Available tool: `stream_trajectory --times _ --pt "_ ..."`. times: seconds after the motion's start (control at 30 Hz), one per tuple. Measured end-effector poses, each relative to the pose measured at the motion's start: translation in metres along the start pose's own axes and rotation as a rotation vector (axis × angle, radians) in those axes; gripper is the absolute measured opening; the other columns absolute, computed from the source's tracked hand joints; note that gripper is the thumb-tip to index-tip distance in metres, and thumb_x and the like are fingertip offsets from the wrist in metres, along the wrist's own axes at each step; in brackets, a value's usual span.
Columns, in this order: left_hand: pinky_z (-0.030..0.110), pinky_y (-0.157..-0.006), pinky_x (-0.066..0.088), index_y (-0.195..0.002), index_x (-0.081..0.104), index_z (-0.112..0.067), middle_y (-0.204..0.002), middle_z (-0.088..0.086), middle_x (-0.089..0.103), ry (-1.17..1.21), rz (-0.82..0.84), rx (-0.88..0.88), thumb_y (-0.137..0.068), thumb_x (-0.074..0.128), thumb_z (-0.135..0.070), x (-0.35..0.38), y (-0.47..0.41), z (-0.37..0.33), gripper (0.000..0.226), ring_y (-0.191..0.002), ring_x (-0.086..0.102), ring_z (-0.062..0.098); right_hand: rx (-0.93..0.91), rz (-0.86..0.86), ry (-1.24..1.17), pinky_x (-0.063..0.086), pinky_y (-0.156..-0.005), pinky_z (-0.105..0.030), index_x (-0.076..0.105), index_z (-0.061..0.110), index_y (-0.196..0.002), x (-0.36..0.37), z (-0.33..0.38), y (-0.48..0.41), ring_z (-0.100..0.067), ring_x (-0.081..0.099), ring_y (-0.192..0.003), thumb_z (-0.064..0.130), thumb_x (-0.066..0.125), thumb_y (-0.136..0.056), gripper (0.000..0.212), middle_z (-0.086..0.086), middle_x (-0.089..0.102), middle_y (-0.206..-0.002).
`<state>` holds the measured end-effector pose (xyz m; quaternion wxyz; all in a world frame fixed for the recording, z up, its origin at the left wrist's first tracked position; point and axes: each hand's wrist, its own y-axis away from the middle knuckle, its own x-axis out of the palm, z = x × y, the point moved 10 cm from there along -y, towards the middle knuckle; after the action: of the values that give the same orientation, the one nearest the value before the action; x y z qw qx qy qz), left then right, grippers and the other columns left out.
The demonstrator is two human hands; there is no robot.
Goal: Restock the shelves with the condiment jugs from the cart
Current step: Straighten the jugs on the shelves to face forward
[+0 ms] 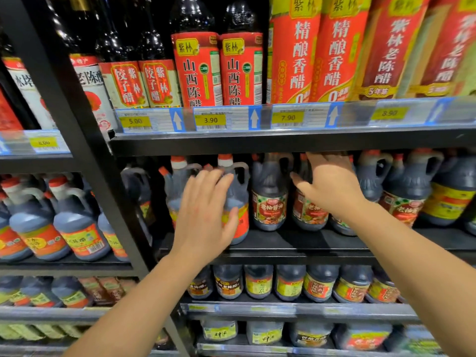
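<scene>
Left hand [206,215]: released, not clenched. The fingers were pretty much straight and laid flat against the side of the orange-label jug [242,222], with the thumb resting across its label.
Right hand [332,186]: also loose, fingers stretched up and thumb spread out to the side. The palm was against the upper part of the brown-label jug [309,212], touching it rather than wrapped round it.
Orange-label jug: stood upright near the front edge of the middle shelf [283,243], over toward its left end, red cap on top.
Brown-label jug: upright on that same shelf, further back from the front edge. Most of its top was hidden behind the right hand.
Jug in between [269,197]: another dark brown-label one, upright, sat between the two hands with neither hand on it.
More jugs [409,191]: a row of them ran toward the shelf's right end, a bit blurry there.
Upper shelf: yellow price tags [211,120] along its front edge, tall red vinegar bottles [296,55] standing on it.
Lower shelf: a row of smaller dark bottles [291,282] stood along it.
</scene>
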<state>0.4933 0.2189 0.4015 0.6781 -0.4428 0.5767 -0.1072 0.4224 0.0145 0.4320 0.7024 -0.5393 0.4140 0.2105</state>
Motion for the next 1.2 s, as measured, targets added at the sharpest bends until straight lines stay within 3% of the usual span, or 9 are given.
stream_trajectory --times 0.23,0.3,0.43,0.57,0.63,0.7,0.8,1.0,1.2 --pt "0.047 -0.093 0.045 -0.130 0.053 -0.014 -0.124 0.008 0.057 -0.216 0.140 0.169 -0.082 0.063 -0.029 0.030 -0.050 -0.064 0.051 -0.118 0.052 0.033 0.081 0.175 0.154 0.037 -0.065 -0.032 0.047 0.016 -0.087 -0.005 -0.046 0.002 -0.033 0.055 -0.083 0.046 0.049 -0.095 0.032 -0.006 0.050 -0.075" --pt "0.043 -0.077 0.052 -0.135 0.051 -0.017 -0.117 0.010 0.062 -0.253 0.225 0.116 -0.083 0.062 -0.028 0.039 -0.065 -0.069 0.055 -0.103 0.061 0.036 0.101 0.181 0.144 0.039 -0.065 -0.032 0.052 0.014 -0.089 -0.005 -0.052 -0.003 -0.030 0.049 -0.078 0.050 0.044 -0.096 0.037 -0.003 0.045 -0.072" --pt "0.041 -0.091 0.042 -0.145 0.035 -0.022 -0.131 0.011 0.055 -0.348 0.375 0.084 -0.095 0.043 -0.026 0.056 -0.087 -0.075 0.051 -0.116 0.053 0.035 0.032 0.113 0.193 0.050 -0.078 -0.037 0.061 0.017 -0.104 -0.010 -0.049 -0.018 -0.034 0.057 -0.097 0.054 0.041 -0.094 0.043 -0.011 0.064 -0.102" --pt "0.031 -0.073 0.038 -0.110 0.055 -0.015 -0.103 0.007 0.061 -0.275 0.427 0.008 -0.094 0.041 -0.021 0.065 -0.102 -0.065 0.022 -0.098 0.058 0.031 0.049 0.230 0.212 0.048 -0.090 -0.041 0.058 0.022 -0.120 0.001 -0.052 -0.023 -0.034 0.052 -0.115 0.056 0.039 -0.096 0.045 -0.010 0.060 -0.121" --pt "0.032 -0.079 0.040 -0.098 0.052 -0.016 -0.099 0.006 0.058 -0.240 0.525 -0.086 -0.098 0.039 -0.022 0.076 -0.105 -0.053 0.014 -0.102 0.057 0.029 0.060 0.246 0.202 0.046 -0.093 -0.041 0.055 0.023 -0.126 0.003 -0.053 -0.024 -0.034 0.051 -0.119 0.054 0.039 -0.097 0.045 -0.009 0.058 -0.127" --pt "0.034 -0.092 0.038 -0.110 0.054 -0.016 -0.117 0.008 0.056 -0.191 0.589 -0.199 -0.101 0.036 -0.029 0.084 -0.109 -0.043 0.023 -0.114 0.051 0.030 0.094 0.257 0.172 0.045 -0.095 -0.041 0.052 0.022 -0.128 0.006 -0.056 -0.024 -0.034 0.049 -0.120 0.053 0.039 -0.098 0.045 -0.010 0.055 -0.130" --pt "0.034 -0.093 0.034 -0.132 0.049 -0.018 -0.138 0.009 0.049 -0.109 0.570 -0.317 -0.102 0.034 -0.038 0.090 -0.112 -0.035 0.038 -0.125 0.044 0.031 0.127 0.239 0.126 0.045 -0.094 -0.042 0.053 0.020 -0.124 0.004 -0.059 -0.024 -0.035 0.049 -0.117 0.054 0.038 -0.098 0.045 -0.011 0.056 -0.127" --pt "0.036 -0.094 0.038 -0.135 0.049 -0.023 -0.142 0.008 0.047 -0.118 0.537 -0.360 -0.102 0.034 -0.041 0.087 -0.114 -0.028 0.041 -0.126 0.045 0.033 0.038 0.234 0.084 0.045 -0.079 -0.036 0.055 0.016 -0.116 -0.003 -0.059 -0.014 -0.034 0.056 -0.103 0.050 0.038 -0.100 0.041 -0.011 0.061 -0.116" --pt "0.025 -0.078 0.030 -0.118 0.052 -0.015 -0.119 0.010 0.054 -0.067 0.544 -0.308 -0.103 0.036 -0.031 0.089 -0.103 -0.030 0.027 -0.103 0.050 0.027 0.001 0.165 -0.001 0.050 -0.065 -0.034 0.056 0.016 -0.107 -0.006 -0.060 -0.010 -0.031 0.060 -0.083 0.043 0.048 -0.097 0.030 -0.007 0.063 -0.092"
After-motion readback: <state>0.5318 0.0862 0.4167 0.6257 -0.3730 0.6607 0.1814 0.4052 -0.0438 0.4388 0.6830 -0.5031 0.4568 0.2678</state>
